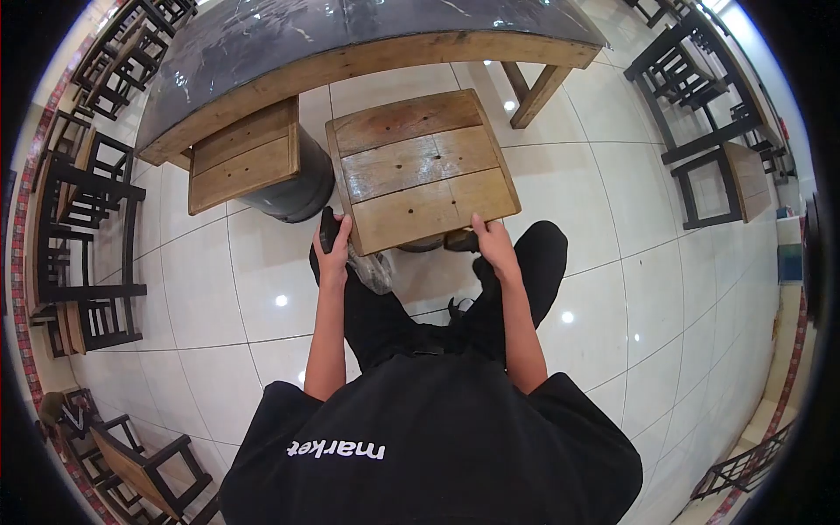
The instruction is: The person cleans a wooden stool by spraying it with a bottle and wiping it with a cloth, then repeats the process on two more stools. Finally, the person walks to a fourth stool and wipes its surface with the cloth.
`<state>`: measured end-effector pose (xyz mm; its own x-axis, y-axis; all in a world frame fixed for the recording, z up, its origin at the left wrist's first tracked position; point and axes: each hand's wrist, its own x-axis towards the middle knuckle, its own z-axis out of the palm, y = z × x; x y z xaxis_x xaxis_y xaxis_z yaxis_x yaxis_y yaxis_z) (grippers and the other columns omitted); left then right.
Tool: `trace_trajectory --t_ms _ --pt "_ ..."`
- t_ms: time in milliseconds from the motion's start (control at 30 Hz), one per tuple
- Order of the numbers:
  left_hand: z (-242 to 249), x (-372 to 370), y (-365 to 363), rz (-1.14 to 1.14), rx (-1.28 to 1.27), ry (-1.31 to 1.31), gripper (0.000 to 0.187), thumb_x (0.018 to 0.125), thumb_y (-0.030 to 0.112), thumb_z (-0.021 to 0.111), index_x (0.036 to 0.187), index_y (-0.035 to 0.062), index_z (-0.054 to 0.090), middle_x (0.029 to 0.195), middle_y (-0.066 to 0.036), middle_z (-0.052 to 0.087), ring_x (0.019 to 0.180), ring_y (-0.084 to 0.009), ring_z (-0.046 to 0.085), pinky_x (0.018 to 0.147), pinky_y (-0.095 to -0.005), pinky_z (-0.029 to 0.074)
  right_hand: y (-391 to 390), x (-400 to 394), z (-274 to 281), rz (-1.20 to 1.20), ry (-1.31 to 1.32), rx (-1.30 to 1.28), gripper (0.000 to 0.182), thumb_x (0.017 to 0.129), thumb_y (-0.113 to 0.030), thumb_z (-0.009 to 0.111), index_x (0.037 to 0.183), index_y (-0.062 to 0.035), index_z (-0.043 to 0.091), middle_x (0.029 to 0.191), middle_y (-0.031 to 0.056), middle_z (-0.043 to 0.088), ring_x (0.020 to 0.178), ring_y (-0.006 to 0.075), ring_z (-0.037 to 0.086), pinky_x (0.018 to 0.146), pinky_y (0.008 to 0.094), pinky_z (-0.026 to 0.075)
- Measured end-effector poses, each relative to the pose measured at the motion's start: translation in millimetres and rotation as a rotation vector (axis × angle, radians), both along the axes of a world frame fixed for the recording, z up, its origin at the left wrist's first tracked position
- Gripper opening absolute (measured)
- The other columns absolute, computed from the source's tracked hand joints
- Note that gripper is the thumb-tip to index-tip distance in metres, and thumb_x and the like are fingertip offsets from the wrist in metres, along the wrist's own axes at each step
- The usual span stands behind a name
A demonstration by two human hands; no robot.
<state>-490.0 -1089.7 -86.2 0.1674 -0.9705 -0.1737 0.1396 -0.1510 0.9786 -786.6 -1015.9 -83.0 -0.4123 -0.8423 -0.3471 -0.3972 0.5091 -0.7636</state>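
A square wooden stool seat (pixel 424 166) of three planks, with small dark holes, is in front of my knees. My right hand (pixel 496 248) is closed at its near right edge, thumb on top and fingers partly hidden below. My left hand (pixel 332 245), beside the near left corner, is closed around a black oblong object (pixel 328 229) whose kind I cannot make out. Under that corner, near my left hand, hangs a crumpled clear plastic bag (pixel 373 273). Dark parts show beneath the seat's near edge, mostly hidden.
A long table (pixel 367 57) with a dark marbled top stands ahead. Another wooden seat (pixel 245 157) on a dark drum (pixel 302 188) is partly under it. Dark-framed chairs (pixel 92 227) line the left side; another table (pixel 700 87) stands right. The floor (pixel 604 306) is pale tile.
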Motion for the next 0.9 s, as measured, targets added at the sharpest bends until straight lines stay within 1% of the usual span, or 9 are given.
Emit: trace_trajectory --t_ms 33,133,200,267,433,633,767,833,900 --pt "-1.2 -1.6 1.1 -0.006 -0.008 0.029 0.019 0.085 0.017 0.074 0.091 0.006 0.06 0.081 0.003 0.057 0.075 -0.0071 0.053 0.067 -0.0227 0.042 -0.4 -2.2 -6.9 -0.042 -0.146 -0.082 0.057 0.097 -0.044 0.049 0.114 0.0091 0.059 0.106 0.0212 0.066 0.102 0.0257 0.061 0.09 0.0345 0.043" --pt "0.7 -19.5 11.3 0.012 -0.049 0.021 0.018 0.085 0.016 0.074 0.088 0.0062 0.059 0.078 0.003 0.057 0.069 -0.0056 0.052 0.062 -0.0213 0.041 -16.6 -8.6 0.2 -0.153 -0.187 -0.15 0.053 0.099 -0.041 0.047 0.112 0.0091 0.058 0.103 0.0193 0.066 0.097 0.0247 0.061 0.089 0.0341 0.044" --pt "4.1 -37.6 24.7 -0.047 -0.067 0.014 0.017 0.086 0.014 0.072 0.089 0.0054 0.059 0.078 0.003 0.058 0.065 -0.0048 0.051 0.058 -0.0205 0.041 -38.2 -28.7 -17.2 -0.2 -0.017 -0.23 0.053 0.099 -0.041 0.045 0.106 0.0095 0.06 0.095 0.0214 0.066 0.092 0.0264 0.062 0.085 0.0356 0.045" --pt "2.0 -62.6 45.2 -0.187 0.001 -0.037 0.019 0.086 0.017 0.072 0.094 0.0041 0.061 0.078 0.001 0.058 0.068 -0.0076 0.056 0.062 -0.0238 0.047 -74.9 -64.8 -16.5 -0.25 0.069 -0.244 0.052 0.098 -0.04 0.044 0.102 0.0083 0.063 0.096 0.0299 0.064 0.096 0.0455 0.06 0.082 0.0457 0.046" --pt "-2.3 -92.3 66.6 -0.394 -0.102 -0.016 0.018 0.09 0.017 0.065 0.088 -0.0005 0.063 0.071 0.0 0.06 0.059 -0.0058 0.055 0.055 -0.022 0.045 -136.7 -129.5 -12.5 -0.183 0.303 -0.165 0.052 0.096 -0.041 0.044 0.101 0.0047 0.066 0.097 0.0303 0.064 0.099 0.0452 0.06 0.086 0.048 0.046" --pt "16.2 -65.6 52.8 -0.214 -0.149 -0.034 0.027 0.093 0.023 0.061 0.09 -0.003 0.066 0.073 -0.004 0.063 0.058 -0.0087 0.058 0.055 -0.024 0.046 -156.4 -141.9 10.6 -0.166 0.451 -0.03 0.057 0.098 -0.047 0.036 0.108 0.0001 0.066 0.111 0.0273 0.063 0.105 0.0461 0.058 0.09 0.0503 0.044" --pt "23.0 -47.2 40.5 -0.129 -0.229 -0.087 0.027 0.094 0.02 0.058 0.085 -0.0044 0.065 0.068 -0.004 0.061 0.057 -0.0093 0.058 0.053 -0.0243 0.045 -134.5 -134.7 5.8 -0.175 0.465 -0.003 0.06 0.098 -0.049 0.033 0.109 0.0011 0.065 0.108 0.0268 0.064 0.105 0.0463 0.057 0.089 0.0495 0.044" --pt "20.4 -37.6 35.1 -0.132 -0.24 -0.095 0.026 0.094 0.019 0.058 0.085 -0.0045 0.065 0.067 -0.005 0.061 0.056 -0.0094 0.058 0.053 -0.0243 0.045 -111.7 -124.6 0.2 -0.316 0.383 -0.118 0.062 0.099 -0.049 0.032 0.105 0.0036 0.064 0.105 0.0282 0.064 0.104 0.046 0.057 0.09 0.047 0.044" --pt "11.1 -30.5 31.2 -0.204 -0.187 -0.103 0.032 0.097 0.025 0.053 0.084 -0.0026 0.064 0.076 -0.008 0.064 0.06 -0.0117 0.059 0.057 -0.0246 0.042 -84.3 -108.4 -14.6 -0.466 0.19 -0.344 0.06 0.1 -0.047 0.033 0.099 0.0049 0.063 0.099 0.0235 0.066 0.097 0.0388 0.061 0.088 0.0428 0.045"
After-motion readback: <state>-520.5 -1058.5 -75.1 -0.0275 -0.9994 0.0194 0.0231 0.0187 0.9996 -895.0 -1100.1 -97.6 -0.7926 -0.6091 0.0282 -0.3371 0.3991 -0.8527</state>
